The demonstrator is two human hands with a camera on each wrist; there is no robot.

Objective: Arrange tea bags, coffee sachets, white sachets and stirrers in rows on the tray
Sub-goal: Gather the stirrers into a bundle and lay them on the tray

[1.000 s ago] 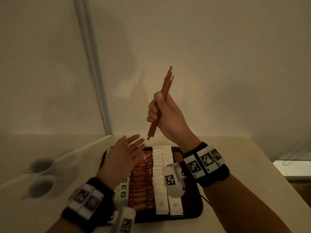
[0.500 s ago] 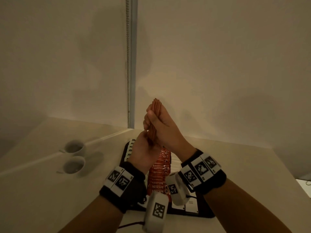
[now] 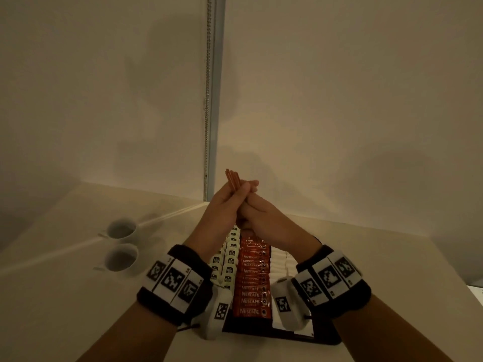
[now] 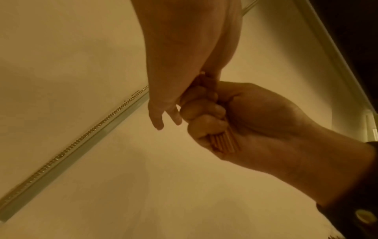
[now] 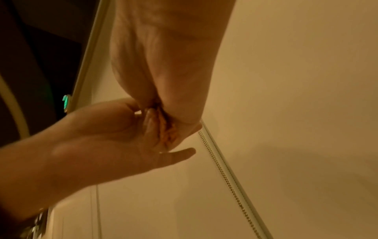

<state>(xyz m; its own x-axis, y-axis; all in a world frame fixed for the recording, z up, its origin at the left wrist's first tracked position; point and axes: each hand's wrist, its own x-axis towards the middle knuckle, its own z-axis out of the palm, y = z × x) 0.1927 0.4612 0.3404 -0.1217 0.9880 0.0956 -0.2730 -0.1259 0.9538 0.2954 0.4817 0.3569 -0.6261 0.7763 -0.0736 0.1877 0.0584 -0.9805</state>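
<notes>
A bundle of orange-brown stirrers [image 3: 232,177] stands upright above the tray. My right hand [image 3: 264,212] grips it in a fist; in the left wrist view the stirrers' [image 4: 225,142] lower ends stick out below the right hand's [image 4: 255,116] curled fingers. My left hand [image 3: 222,207] lies against the bundle with straight fingers [image 4: 156,122]. Below, the black tray [image 3: 287,338] holds rows of tea bags [image 3: 230,257], red coffee sachets [image 3: 251,283] and white sachets [image 3: 279,265], partly hidden by my wrists.
Two white cups [image 3: 121,228] [image 3: 121,258] stand on the pale counter [image 3: 78,309] left of the tray. A vertical rail with a bead chain [image 3: 209,100] runs down the wall behind. The counter's right edge [image 3: 465,283] lies beyond my right wrist.
My left hand rose from over the tray and met the right hand at the stirrers. The bundle now sits lower in the right fist. The head view has swung to the left.
</notes>
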